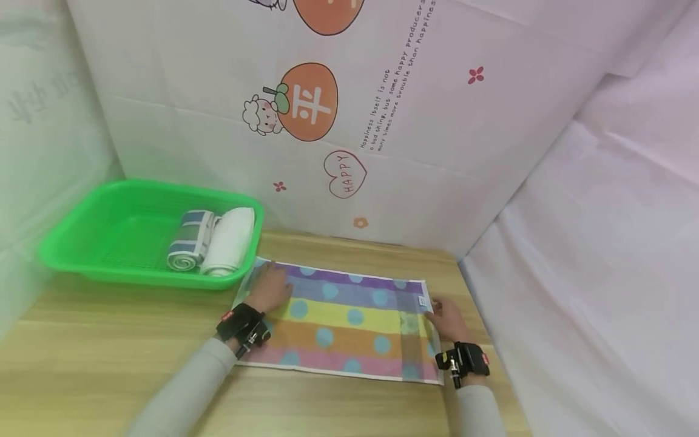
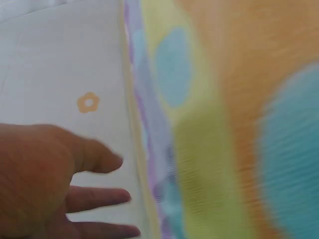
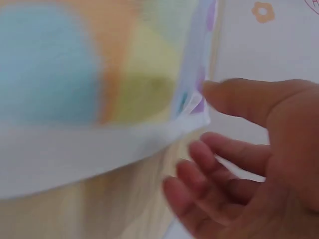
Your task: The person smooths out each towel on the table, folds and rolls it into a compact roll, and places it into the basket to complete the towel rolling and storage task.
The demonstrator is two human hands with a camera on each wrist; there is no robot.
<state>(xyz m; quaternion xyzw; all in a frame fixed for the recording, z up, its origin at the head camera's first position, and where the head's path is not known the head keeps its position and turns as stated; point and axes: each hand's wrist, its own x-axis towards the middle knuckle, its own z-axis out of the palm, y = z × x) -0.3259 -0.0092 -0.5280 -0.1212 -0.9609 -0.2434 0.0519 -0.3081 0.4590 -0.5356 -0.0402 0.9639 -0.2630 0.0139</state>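
Note:
A striped towel with blue dots lies spread flat on the wooden table, its bands running purple, lavender, yellow, orange and pink. My left hand is over its left end, and in the left wrist view the thumb and fingers reach out straight and apart, pinching nothing. At the right edge, close to the small white label, is my right hand. The right wrist view shows its thumb right at the towel's white-hemmed edge, the other fingers loosely bent below and away from the thumb.
Left of the towel stands a green plastic basket, close against the towel's corner. Inside it are a rolled striped towel and a rolled white towel. A printed white cloth hangs behind the table, with more white cloth at both sides.

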